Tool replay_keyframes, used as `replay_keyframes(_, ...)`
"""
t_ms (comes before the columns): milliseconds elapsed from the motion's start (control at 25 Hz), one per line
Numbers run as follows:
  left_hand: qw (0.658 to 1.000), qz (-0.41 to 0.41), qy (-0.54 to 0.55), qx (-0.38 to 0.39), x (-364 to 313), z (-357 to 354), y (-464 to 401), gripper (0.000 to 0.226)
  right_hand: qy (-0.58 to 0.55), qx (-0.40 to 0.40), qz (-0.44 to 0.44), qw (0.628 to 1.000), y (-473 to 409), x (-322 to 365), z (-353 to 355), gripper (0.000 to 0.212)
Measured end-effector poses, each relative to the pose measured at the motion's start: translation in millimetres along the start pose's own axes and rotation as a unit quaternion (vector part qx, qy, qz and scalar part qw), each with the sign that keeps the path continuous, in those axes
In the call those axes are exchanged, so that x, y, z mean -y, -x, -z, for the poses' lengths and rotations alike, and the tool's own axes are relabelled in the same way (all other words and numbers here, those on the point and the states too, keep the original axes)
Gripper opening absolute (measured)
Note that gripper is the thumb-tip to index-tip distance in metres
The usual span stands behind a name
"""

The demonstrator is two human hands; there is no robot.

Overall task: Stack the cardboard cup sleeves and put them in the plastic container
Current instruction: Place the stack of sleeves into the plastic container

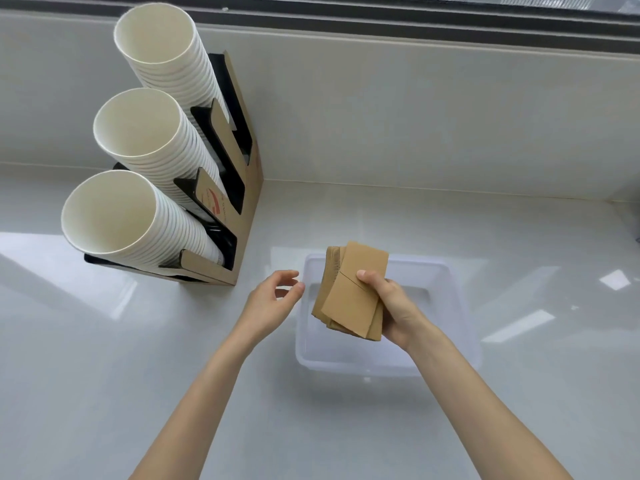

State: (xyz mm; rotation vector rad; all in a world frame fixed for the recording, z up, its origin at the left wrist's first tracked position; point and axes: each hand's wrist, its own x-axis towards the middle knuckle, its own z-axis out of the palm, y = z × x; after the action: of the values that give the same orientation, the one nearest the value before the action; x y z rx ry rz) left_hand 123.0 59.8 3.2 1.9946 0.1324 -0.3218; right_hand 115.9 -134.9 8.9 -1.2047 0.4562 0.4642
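My right hand (393, 308) grips a loosely fanned stack of brown cardboard cup sleeves (351, 292), thumb on top, held above a clear plastic container (450, 282) on the white counter. The sleeves are not squared up; their edges splay at top and bottom. The container's visible inside looks bare. My left hand (273, 297) hovers just left of the stack, over the container's left rim, fingers curled and apart, holding nothing.
A cardboard and black cup dispenser (242, 188) stands at the left with three slanted stacks of white paper cups (135, 140). A window ledge and frame (415, 26) run along the back. The glossy counter (519, 237) extends to the right.
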Motion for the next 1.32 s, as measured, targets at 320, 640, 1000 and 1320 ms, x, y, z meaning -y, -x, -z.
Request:
replay_keyframes(320, 0.999, 0.015, 0.023, 0.030, 3, -6, 6, 0.040, 0.052, -0.021, -0.034, 0.998, -7, -21, -3, 0.020)
replay_keyframes(640, 0.999, 0.021, 0.026, 0.031, 4, -7, 7, 0.040, 0.174, -0.031, -0.052, 0.983, -15, -25, -21, 0.042)
replay_keyframes(1000, 0.999, 0.021, 0.004, 0.024, 0, -10, 9, 0.042, 0.250, -0.021, -0.063, 0.966, -8, -22, -26, 0.049)
replay_keyframes(1320, 0.999, 0.025, -0.007, 0.029, 1, -9, 9, 0.043, 0.266, 0.003, -0.057, 0.962, -3, -22, -21, 0.047)
